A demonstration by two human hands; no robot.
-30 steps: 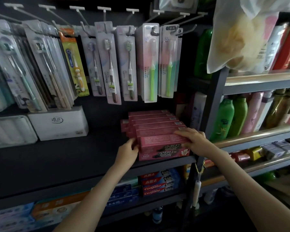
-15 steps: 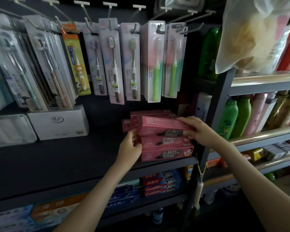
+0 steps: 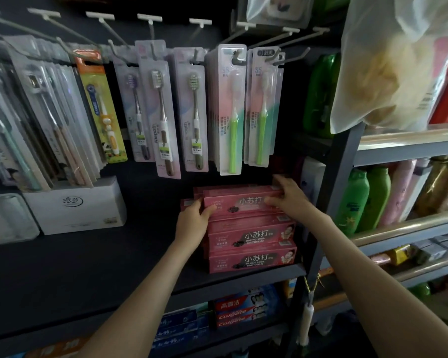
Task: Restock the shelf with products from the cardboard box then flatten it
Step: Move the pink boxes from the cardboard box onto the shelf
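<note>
My left hand [image 3: 193,218] and right hand [image 3: 290,198] grip the ends of the top toothpaste box [image 3: 241,202], to square it on the pink stack [image 3: 251,250].

Right hand's fingers [image 3: 278,182] hide the top pink toothpaste box's [image 3: 239,202] right end.

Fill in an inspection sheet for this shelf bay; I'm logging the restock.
Surface: dark shelf, bare left of the stack.
Job's things: pink toothpaste boxes stacked at the right end; top box held at both ends; cardboard box not in view.
Clutter: white box at left.
Grippers: left hand and right hand grip the top box.
Cables: nothing seen.
Surroundings: toothbrush packs on hooks above, green bottles right, Colgate boxes below.
</note>
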